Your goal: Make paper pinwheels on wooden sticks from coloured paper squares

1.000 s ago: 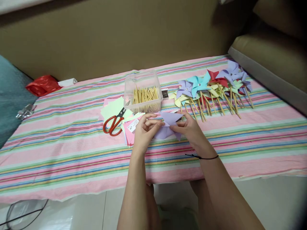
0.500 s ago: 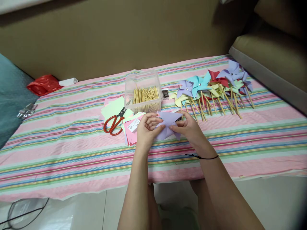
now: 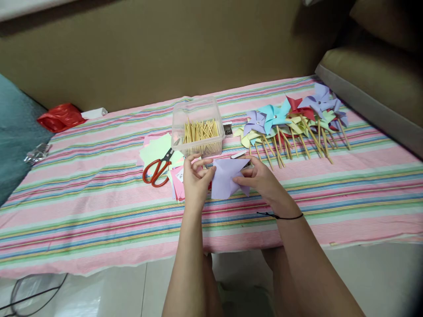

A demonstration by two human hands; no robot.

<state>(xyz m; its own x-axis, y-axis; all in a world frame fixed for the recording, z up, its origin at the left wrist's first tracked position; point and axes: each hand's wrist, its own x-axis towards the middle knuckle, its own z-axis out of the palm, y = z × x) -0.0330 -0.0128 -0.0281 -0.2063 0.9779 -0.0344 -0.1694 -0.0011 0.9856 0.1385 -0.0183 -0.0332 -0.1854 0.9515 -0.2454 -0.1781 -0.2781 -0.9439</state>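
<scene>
A lilac paper pinwheel piece (image 3: 224, 179) is held up between my two hands, above the near middle of the cloth. My left hand (image 3: 197, 179) pinches its left edge with the thumb in front. The thumb of my right hand (image 3: 256, 178) presses near the paper's centre, with a folded flap at that side and the other fingers behind. Flat coloured paper sheets (image 3: 178, 187) lie just beyond and left of my left hand. Red-handled scissors (image 3: 157, 172) rest beside them, partly over pale green paper (image 3: 153, 152).
A clear plastic box (image 3: 197, 147) of short bamboo sticks (image 3: 203, 131) stands beyond my hands. Finished pinwheels (image 3: 276, 116) on sticks lie in a heap at right. A small dark packet (image 3: 228, 128) is beside the box. A red plastic bag (image 3: 61, 118) sits far left on the striped cloth (image 3: 115, 215).
My left hand has shifted slightly left, from near the paper's centre to its left edge. The paper's left side now lies flatter and wider. My right hand keeps its hold.
</scene>
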